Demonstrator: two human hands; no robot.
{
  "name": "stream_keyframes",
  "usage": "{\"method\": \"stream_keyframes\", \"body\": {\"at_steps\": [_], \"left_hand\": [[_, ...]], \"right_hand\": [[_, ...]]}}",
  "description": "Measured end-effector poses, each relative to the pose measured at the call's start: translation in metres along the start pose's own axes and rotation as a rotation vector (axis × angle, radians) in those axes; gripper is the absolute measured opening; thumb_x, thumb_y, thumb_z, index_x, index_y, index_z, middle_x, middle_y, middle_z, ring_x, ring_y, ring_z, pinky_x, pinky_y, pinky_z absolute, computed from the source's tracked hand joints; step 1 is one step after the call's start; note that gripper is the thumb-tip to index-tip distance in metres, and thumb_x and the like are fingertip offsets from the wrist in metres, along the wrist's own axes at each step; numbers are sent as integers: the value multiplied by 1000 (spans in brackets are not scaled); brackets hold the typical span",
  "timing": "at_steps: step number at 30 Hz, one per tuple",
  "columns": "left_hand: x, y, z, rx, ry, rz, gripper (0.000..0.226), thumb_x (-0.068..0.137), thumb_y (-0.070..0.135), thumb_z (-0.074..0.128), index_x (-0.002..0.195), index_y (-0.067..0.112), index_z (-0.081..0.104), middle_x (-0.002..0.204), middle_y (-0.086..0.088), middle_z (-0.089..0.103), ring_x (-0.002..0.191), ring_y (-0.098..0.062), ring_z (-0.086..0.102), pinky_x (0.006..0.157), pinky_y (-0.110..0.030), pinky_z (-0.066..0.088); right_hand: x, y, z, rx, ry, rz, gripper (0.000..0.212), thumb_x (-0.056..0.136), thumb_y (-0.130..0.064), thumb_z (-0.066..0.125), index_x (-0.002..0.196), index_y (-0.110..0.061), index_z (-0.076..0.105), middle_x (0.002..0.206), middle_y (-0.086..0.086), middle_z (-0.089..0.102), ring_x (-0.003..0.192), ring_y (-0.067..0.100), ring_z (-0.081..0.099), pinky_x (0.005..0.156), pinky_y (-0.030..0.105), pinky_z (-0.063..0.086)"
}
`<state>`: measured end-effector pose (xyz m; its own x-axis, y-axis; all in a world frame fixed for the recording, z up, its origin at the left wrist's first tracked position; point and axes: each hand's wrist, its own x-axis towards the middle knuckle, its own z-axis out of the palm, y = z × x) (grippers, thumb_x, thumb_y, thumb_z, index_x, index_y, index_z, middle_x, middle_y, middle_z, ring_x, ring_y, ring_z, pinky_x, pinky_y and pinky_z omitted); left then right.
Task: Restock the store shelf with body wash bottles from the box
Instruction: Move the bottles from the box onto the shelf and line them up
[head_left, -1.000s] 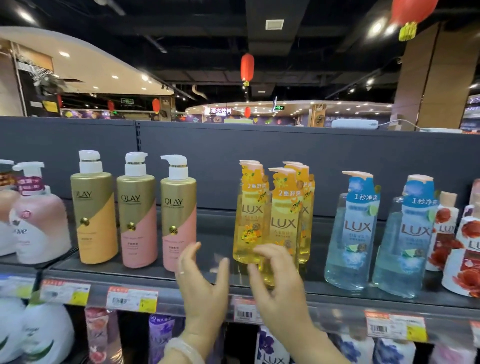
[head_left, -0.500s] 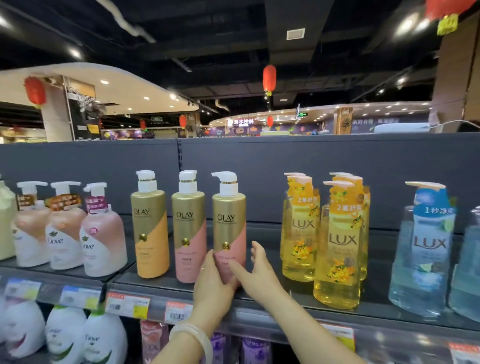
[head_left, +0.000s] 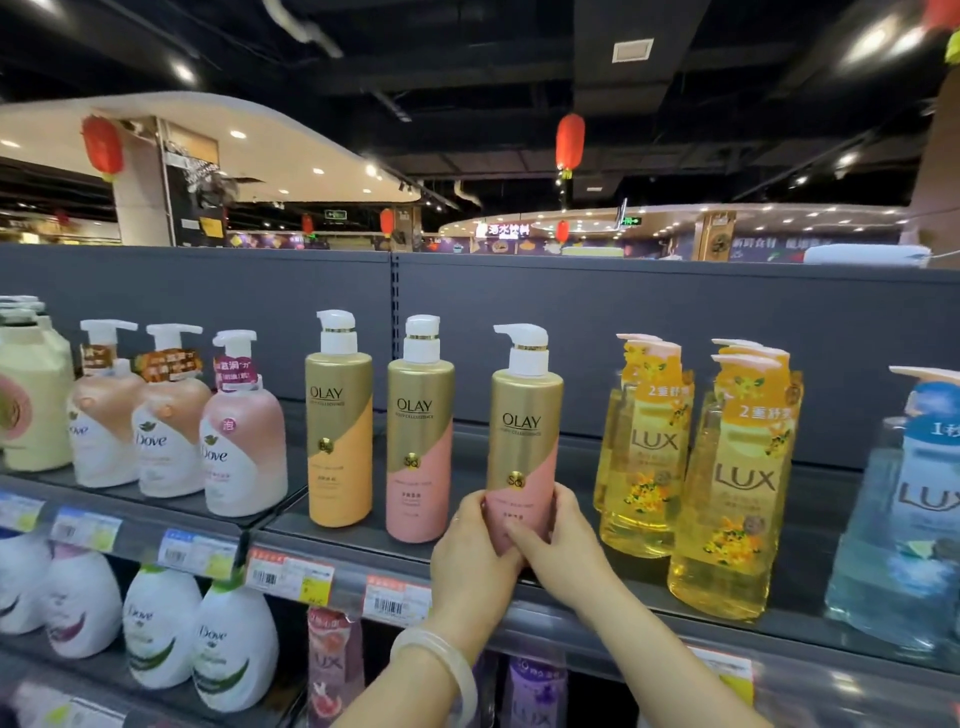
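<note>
A gold and pink Olay pump bottle stands upright on the grey top shelf. My left hand and my right hand both clasp its lower part from either side. Two more Olay bottles stand to its left: a gold and pink one and a gold and orange one. Yellow Lux bottles stand to the right of the held bottle. No box is in view.
White and pink Dove pump bottles fill the shelf at the left. A pale blue Lux bottle stands at the far right. Price tags line the shelf edge. More Dove and Lux bottles sit on the shelf below.
Both hands went from open in front of the yellow Lux bottles leftward to the rightmost Olay bottle and closed around it; it now stands further right of its neighbour. The camera view shifted left.
</note>
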<state>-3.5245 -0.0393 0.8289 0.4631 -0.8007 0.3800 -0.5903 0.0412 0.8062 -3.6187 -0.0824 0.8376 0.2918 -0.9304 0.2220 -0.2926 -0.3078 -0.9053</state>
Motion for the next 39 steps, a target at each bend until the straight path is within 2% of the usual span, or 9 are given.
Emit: {"method": "stream_keyframes", "body": {"at_steps": [5,8,11,13,17,20,24,36,39], "left_hand": [[2,-1,4,-13,-29,45,46,80,28,65,121,25,46,115,8,59,106,-13,57,82,-22,42],[-4,-9,0,-58,0,98,56,80,20,67,130,22,43,121,12,47,117,-11,48,97,-25,41],[-10,-17,-16,-211,342,241,50,75,11,66,119,22,45,118,7,47,115,-9,43,100,-29,36],[-1,-20,-28,-226,498,127,58,74,10,71,124,15,43,124,-1,44,123,-18,39,103,-32,32],[37,-32,-40,-140,294,-143,98,62,34,84,139,7,29,138,-12,41,130,-29,39,108,-47,35],[42,-37,-39,-58,188,-135,81,64,37,81,129,11,41,122,-4,54,114,-24,53,93,-36,46],[40,-37,-42,-6,219,-100,64,69,32,79,121,15,46,104,4,51,105,-21,55,80,-27,39],[29,-45,-44,-52,165,-24,87,67,36,80,139,16,34,133,0,46,126,-18,44,106,-37,38],[21,-50,-53,-190,349,63,78,76,25,75,140,14,33,137,0,39,131,-17,36,111,-38,32]], "right_hand": [[-3,3,-1,13,20,-19,61,85,-24,66,136,-23,34,123,-7,55,107,8,53,94,28,48],[-4,6,-1,58,15,-9,69,81,-28,71,138,-24,33,118,-10,54,107,8,55,91,26,49],[-3,6,-2,98,38,-2,79,77,-28,75,141,-22,28,116,-11,52,108,9,55,95,29,48],[-2,4,0,108,54,-3,84,74,-30,77,141,-22,26,115,-14,52,107,8,54,94,29,47],[-1,1,6,61,84,-31,80,71,-31,79,135,-27,30,110,-16,53,103,7,54,83,22,45],[1,-1,8,34,109,-22,78,72,-31,79,133,-25,32,109,-13,52,102,9,53,82,23,44],[1,-1,7,23,108,-16,74,74,-30,78,132,-24,34,107,-12,52,99,9,52,79,22,43],[-1,-1,8,-3,111,-16,73,75,-31,77,133,-23,33,116,-7,55,101,11,52,82,24,42],[-3,-2,6,-16,101,-10,77,73,-29,79,134,-23,33,109,-11,52,99,10,51,81,23,41]]}}
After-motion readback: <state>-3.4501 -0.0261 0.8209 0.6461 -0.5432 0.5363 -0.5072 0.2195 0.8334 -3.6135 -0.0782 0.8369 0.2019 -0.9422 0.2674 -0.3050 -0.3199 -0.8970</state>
